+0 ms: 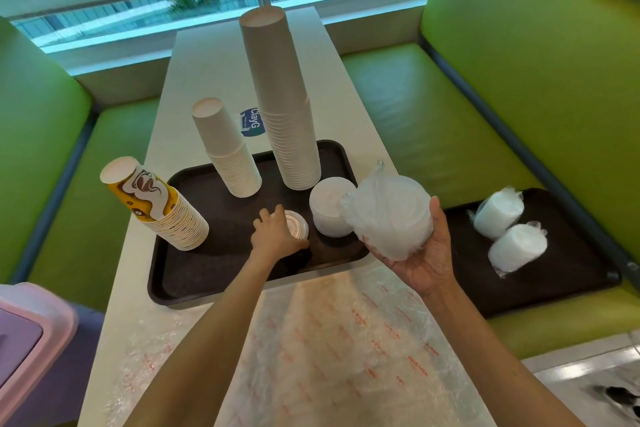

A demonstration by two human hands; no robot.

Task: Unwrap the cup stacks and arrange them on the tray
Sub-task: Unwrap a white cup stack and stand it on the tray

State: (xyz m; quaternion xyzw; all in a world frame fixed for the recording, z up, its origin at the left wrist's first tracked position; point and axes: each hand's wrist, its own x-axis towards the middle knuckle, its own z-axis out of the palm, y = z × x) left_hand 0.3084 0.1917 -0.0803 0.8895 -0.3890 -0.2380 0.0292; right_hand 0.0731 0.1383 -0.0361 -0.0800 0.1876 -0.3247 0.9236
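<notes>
I found the left hand [273,236] at frame centre, set down on the small stack [298,224] of clear pieces on the tray [214,267]. Its fingers curled over the top and the thumb lay along the near side, so it had hold of that stack. I could not tell whether the pieces were cups or lids.

The right hand [422,260], right of centre, was turned palm-up above the tray's near right corner. Its fingers cupped the wrapped stack [391,218] from below, and the thumb stood against the stack's right side. The wrapping was bunched loose at the top.

Between the two hands the white stack [327,208] stood unwrapped on the tray, apart from the left hand. The wrapped stack overlapped it in view, and I could not tell whether they touched.

Three cup stacks stood rims-down behind the hands. The tall stack [284,107] was at the tray's far edge, with the mid stack [227,152] to its left. The printed stack [156,208] was at the tray's left edge, leaning toward the upper left.

At frame right a second tray [571,281] lay on the green seat [415,114]. It carried two packs [498,213] in wrapping, on their sides, just beside each other and well apart from the right hand.

A clear sheet [329,340] with red print lay spread on the table [207,73] at lower centre, under both forearms. A blue sticker [252,121] sat behind the tray, and a pink-lidded bin [31,322] stood at lower left.
</notes>
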